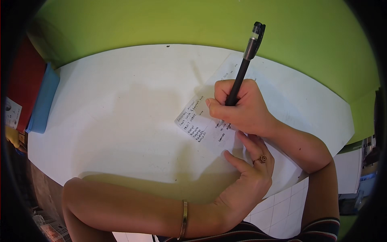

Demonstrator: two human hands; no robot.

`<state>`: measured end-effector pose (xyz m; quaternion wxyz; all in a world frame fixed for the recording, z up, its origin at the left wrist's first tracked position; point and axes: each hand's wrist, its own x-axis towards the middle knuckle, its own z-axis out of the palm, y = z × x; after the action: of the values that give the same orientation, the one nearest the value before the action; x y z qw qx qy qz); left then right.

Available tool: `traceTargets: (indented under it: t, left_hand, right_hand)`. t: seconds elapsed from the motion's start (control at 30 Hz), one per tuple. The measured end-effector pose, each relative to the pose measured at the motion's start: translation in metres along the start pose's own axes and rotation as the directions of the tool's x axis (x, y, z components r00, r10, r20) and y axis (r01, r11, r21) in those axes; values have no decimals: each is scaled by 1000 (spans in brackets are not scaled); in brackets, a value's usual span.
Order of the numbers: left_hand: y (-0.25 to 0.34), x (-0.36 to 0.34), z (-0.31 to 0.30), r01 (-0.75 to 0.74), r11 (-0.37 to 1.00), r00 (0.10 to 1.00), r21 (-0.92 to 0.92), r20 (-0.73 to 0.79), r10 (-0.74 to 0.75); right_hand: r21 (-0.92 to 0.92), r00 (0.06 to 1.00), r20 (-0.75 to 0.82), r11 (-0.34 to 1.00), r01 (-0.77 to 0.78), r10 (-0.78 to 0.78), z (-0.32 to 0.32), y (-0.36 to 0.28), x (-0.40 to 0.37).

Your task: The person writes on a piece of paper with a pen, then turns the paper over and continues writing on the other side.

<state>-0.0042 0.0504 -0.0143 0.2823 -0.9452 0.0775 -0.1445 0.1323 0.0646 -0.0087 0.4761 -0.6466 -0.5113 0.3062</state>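
My right hand (pixel 244 107) is closed around a black pen (pixel 240 76), which slants up and to the right with its clip end in the air. The pen's tip is mostly hidden beneath the fingers, close to the paper. Under both hands lies a sheet of white paper (pixel 203 126), turned at an angle and covered in part with a handwritten list in dark ink. My left hand (pixel 252 167) rests at the sheet's near edge, thumb and fingers apart, holding nothing. A ring (pixel 263 159) is on one of its fingers.
The white table (pixel 100 121) has a curved edge and meets a green wall (pixel 161 24) at the back. On the left stand a blue container (pixel 44 101) and a dark red panel (pixel 24 80). White tiles (pixel 282 207) show below the near edge.
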Motion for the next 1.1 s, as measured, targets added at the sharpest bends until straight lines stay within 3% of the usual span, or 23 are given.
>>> traceTargets:
  t: [0.73,1.1]
  left_hand:
    - [0,1,-1,16,1000,1000,-11,-6,-16]
    - [-1,0,-3,15,997,1000,76,12,-16]
  right_hand:
    - [32,1000,-21,999,11,-10,1,0,-2]
    - [16,1000,-20,1000,24,-23,-1,0,-2]
